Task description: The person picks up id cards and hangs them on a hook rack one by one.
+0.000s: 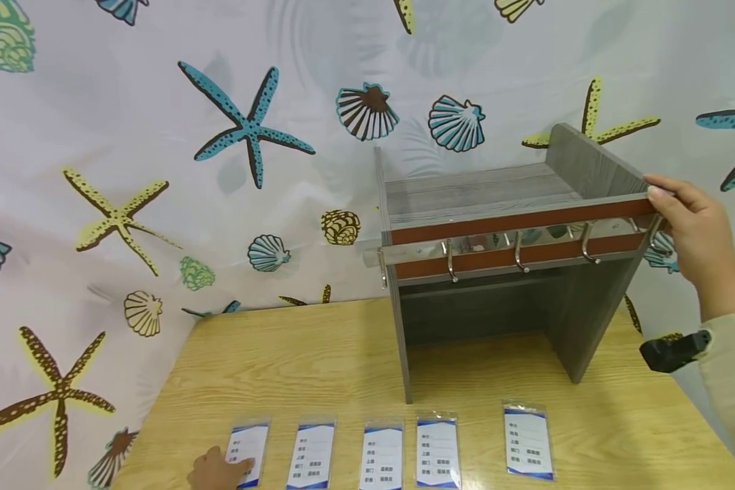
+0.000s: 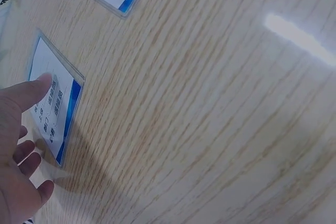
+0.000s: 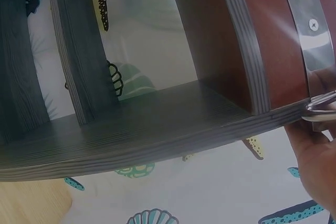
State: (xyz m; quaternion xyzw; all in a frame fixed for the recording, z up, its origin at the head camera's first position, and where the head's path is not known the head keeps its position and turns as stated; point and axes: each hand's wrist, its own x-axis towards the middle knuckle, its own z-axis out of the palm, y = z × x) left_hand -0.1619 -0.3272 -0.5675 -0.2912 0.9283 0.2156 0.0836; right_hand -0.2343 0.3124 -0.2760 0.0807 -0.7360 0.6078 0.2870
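My left hand is at the leftmost name badge, a white card with blue ends in a clear sleeve. In the left wrist view my thumb lies across the face of this badge, which looks tilted over a shadow; my index finger is hidden, and the other fingers curl beside it. My right hand grips the upper right front corner of a grey wooden shelf, thumb on the front edge. Across the shelf's brown front runs a metal rail with several hooks.
More name badges lie in a row along the front of the wooden table, the rightmost badge set apart. The shelf stands behind them, right of centre. A cloth printed with starfish and shells hangs behind the table.
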